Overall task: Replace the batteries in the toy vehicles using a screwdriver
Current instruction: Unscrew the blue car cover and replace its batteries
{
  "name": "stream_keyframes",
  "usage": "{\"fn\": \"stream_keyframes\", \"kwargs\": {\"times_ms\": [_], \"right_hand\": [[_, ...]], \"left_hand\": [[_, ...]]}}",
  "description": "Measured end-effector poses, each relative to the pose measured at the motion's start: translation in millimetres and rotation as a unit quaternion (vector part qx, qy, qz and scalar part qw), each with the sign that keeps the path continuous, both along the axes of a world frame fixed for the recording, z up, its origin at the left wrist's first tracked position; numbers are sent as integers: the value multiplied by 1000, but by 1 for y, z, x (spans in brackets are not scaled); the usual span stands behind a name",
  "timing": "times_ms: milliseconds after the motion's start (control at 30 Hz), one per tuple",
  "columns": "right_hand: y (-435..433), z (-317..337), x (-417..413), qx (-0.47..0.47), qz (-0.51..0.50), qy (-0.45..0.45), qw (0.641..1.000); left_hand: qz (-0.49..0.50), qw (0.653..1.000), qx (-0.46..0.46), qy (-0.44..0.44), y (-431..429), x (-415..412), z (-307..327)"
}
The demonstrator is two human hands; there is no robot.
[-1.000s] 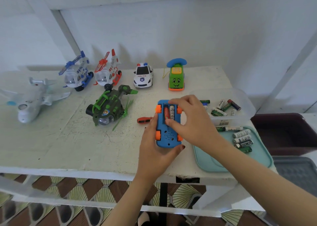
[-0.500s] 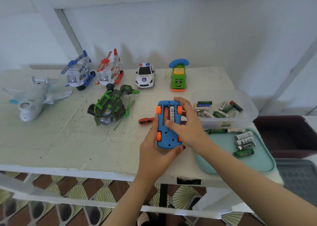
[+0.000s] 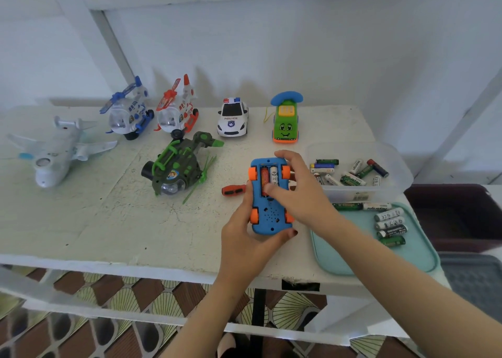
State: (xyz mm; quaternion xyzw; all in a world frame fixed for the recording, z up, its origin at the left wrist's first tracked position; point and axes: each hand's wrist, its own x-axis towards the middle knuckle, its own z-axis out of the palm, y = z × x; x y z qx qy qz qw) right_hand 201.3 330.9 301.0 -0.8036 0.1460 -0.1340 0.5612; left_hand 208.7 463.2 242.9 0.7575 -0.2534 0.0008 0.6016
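- The left hand (image 3: 245,239) has dark red polish on its thumbnail (image 3: 295,232).
- The right hand (image 3: 303,194) is bare.
- The left forearm (image 3: 201,317) and the right forearm (image 3: 407,284) are uncovered to the picture's edge.

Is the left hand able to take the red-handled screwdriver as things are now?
Probably not yet: the left hand grips the upturned blue toy car. The red-handled screwdriver lies close beside its fingers with the handle uncovered, so once it lets go, the reach looks easy.
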Motion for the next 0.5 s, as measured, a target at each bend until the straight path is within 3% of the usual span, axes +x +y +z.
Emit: {"fn": "stream_keyframes", "kwargs": {"times_ms": [133,200,300,367,500], "right_hand": [[-12,12,2,134,1,8,991],[-19,16,7,124,-38,4,992],[-28,21,17,56,-49,-1,997],[-34,22,25,-38,-25,8,999],[-37,22,45,-227,40,75,970]], "left_hand": [[23,999,-26,-14,0,-1,4],[36,998,-41,-18,3,3,7],[64,996,-57,-25,13,11,8],[79,995,-63,-23,20,16,7],[87,995,-49,-28,31,23,-3]]}}
